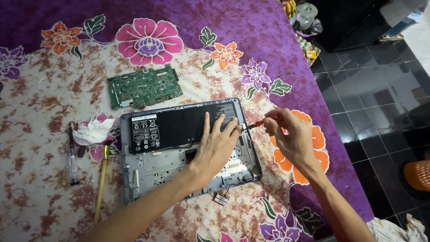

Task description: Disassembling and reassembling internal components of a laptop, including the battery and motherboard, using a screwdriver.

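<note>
An opened grey laptop base (148, 172) lies on a flowered cloth, with a long black battery (179, 127) along its far edge. My left hand (217, 145) rests flat on the battery's right end, fingers spread. My right hand (291, 134) grips a small red-handled screwdriver (255, 125), whose tip points at the laptop's right far corner beside my left fingertips. A green circuit board (144, 86) lies on the cloth beyond the laptop.
Left of the laptop lie a crumpled white tissue (92, 131), a clear-handled screwdriver (71, 161) and a long wooden-handled tool (102, 179). A tiny card (221, 198) sits at the laptop's near edge. Dark floor tiles (380, 103) and an orange basket (419, 175) are to the right.
</note>
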